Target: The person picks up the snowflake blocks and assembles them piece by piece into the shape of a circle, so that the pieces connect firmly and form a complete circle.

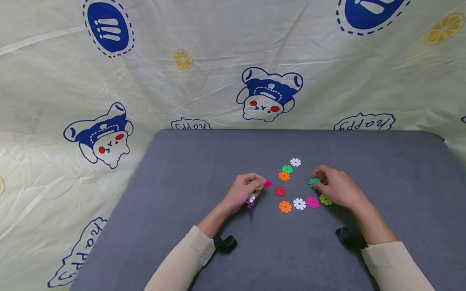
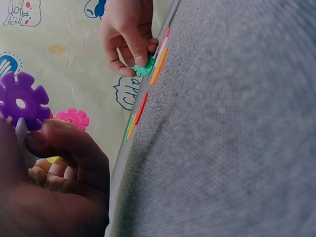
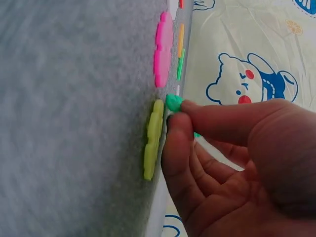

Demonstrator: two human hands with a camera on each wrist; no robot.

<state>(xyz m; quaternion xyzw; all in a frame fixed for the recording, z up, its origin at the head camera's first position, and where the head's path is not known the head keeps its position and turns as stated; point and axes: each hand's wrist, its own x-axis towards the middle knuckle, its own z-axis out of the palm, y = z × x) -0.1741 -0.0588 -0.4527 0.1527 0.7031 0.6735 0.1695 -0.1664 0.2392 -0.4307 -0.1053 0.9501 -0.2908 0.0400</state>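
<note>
Behind the far edge of the desk and down past its left edge hangs a pale, creased plastic sheet (image 1: pixel 214 89), printed with blue-hatted cartoon bears and orange slices. Next comes the broad grey, fabric-textured desk (image 1: pixel 284 258). Cream sleeves (image 1: pixel 183 258) reach over it, black wrist devices (image 1: pixel 225 244) at the cuffs. Now the hands: the left hand (image 1: pixel 242 190), on the left-edge side of the pieces, pinches a white notched plastic disc (image 1: pixel 252 197) between thumb and forefinger. A purple notched plastic disc (image 2: pixel 32 101) meets it, and a bright pink plastic disc (image 2: pixel 74 117) and a sliver of yellow plastic disc (image 2: pixel 54 159) show just beyond; how they all join, I cannot tell. Over towards the right edge, the right hand (image 1: pixel 336 186) pinches a teal-green notched plastic disc (image 1: pixel 314 183), thumb against forefinger, remaining fingers curved in. Just beside it lies a lime plastic disc (image 1: pixel 325 199), and leftward from there run a magenta disc (image 1: pixel 312 202), a flat white disc (image 1: pixel 299 203) and an orange disc (image 1: pixel 285 207). Farther off, a red disc (image 1: pixel 280 191), a second orange disc (image 1: pixel 284 176), a bright green disc (image 1: pixel 287 169) and, nearest the far edge, a small-looking white disc (image 1: pixel 295 162).
</note>
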